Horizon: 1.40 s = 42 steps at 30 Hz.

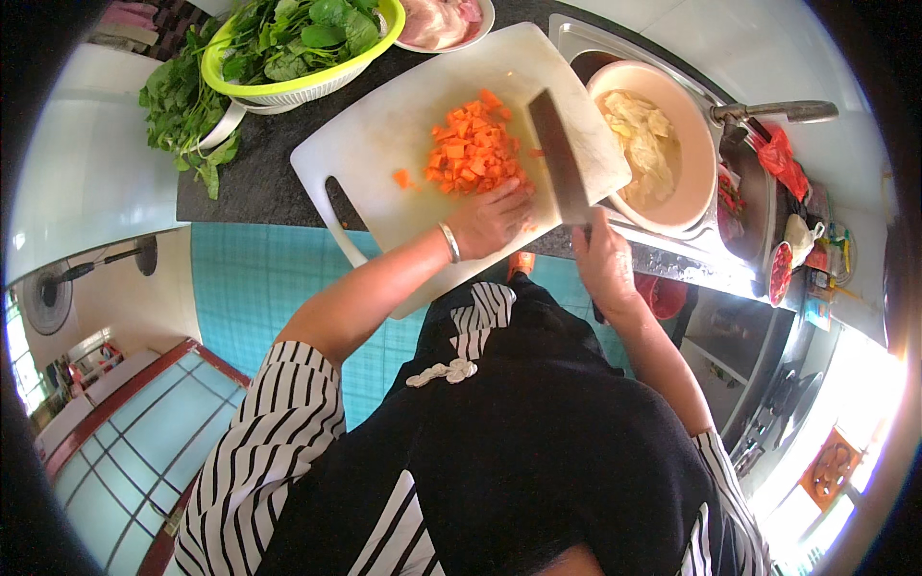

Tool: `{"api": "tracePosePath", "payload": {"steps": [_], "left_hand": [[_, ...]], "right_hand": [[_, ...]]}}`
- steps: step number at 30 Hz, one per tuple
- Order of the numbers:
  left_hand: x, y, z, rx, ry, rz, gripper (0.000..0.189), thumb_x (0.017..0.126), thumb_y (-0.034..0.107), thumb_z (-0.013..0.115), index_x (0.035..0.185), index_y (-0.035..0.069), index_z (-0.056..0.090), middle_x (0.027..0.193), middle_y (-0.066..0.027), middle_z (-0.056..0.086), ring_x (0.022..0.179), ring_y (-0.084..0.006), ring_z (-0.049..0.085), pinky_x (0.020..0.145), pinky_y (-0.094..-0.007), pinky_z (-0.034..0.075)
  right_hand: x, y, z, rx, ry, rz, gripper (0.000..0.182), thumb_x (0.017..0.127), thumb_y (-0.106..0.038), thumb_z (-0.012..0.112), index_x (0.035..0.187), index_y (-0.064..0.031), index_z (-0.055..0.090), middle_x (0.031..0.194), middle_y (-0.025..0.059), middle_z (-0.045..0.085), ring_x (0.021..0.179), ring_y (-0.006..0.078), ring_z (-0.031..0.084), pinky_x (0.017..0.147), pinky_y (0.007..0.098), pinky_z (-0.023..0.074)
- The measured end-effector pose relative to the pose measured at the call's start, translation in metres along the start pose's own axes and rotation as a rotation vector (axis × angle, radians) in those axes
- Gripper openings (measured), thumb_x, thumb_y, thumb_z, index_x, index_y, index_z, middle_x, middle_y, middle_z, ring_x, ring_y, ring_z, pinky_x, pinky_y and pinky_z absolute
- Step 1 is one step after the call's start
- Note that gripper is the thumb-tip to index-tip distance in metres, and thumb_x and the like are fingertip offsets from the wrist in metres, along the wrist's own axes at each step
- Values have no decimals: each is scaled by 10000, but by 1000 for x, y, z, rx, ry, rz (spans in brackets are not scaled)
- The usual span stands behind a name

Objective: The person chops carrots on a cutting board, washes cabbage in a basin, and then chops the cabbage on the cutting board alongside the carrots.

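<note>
A pile of diced carrot [472,147] lies on a white plastic cutting board [374,158], with a few loose bits to its left. My left hand [497,219], a bangle on its wrist, rests at the near edge of the pile, fingers bent over the carrot; whether it grips a piece is hidden. In my right hand [605,263] is the handle of a cleaver [558,155]. The blade, slightly blurred, points away from me over the board, to the right of the pile. A small orange bit lies close beside the blade.
A green-rimmed colander [310,90] of leafy greens and a plate of raw meat [439,25] stand behind the board. At right, a pink basin [702,158] with pale food in water sits over the metal sink [753,209], near the faucet [778,111].
</note>
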State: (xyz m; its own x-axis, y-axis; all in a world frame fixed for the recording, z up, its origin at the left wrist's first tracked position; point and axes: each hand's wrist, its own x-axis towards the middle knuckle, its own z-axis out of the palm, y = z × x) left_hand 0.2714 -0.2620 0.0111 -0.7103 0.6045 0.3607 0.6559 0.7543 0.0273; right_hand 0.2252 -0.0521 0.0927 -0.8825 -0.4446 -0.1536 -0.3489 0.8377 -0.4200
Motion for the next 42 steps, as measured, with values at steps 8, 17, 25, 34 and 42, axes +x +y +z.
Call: {"api": "tracePosePath", "payload": {"steps": [8,17,25,34,42], "left_hand": [[-52,-20,-45,-229,297,-485,313,753,142,646,1063,116,612,1250,-147,485,1204,-341,430,1034,-467,322],[-28,-14,14,-222,328,-1207,753,883,422,508,1380,-63,218,1417,-329,190,1330,-466,165,1082,-531,133],[11,-5,12,-660,656,-1082,658,935,345,438,1387,-69,198,1428,-293,208,1340,-411,194,1109,-438,137],[-65,-14,-69,-940,1081,-1379,348,955,213,458,1187,-34,538,1193,-123,576,1093,-188,537,971,-319,388],[-31,16,-93,-235,54,-905,241,866,215,531,1014,34,592,963,-126,624,891,-273,610,753,-360,488]], "right_hand": [[53,-9,-21,-113,74,-158,171,827,-129,551,957,-34,494,725,195,601,683,382,600,604,462,475],[95,3,-21,-314,22,-462,158,818,-156,556,965,-103,530,718,134,587,666,348,600,586,448,482],[62,12,-49,-165,18,-418,134,810,-142,565,928,-81,545,701,130,600,657,327,608,571,426,488],[55,-5,-64,-425,-103,-935,134,739,-114,591,864,-110,544,689,66,524,588,230,601,503,351,486],[91,-36,-49,-573,-297,-958,115,769,-120,555,873,-74,537,730,80,582,664,250,639,573,363,520]]}}
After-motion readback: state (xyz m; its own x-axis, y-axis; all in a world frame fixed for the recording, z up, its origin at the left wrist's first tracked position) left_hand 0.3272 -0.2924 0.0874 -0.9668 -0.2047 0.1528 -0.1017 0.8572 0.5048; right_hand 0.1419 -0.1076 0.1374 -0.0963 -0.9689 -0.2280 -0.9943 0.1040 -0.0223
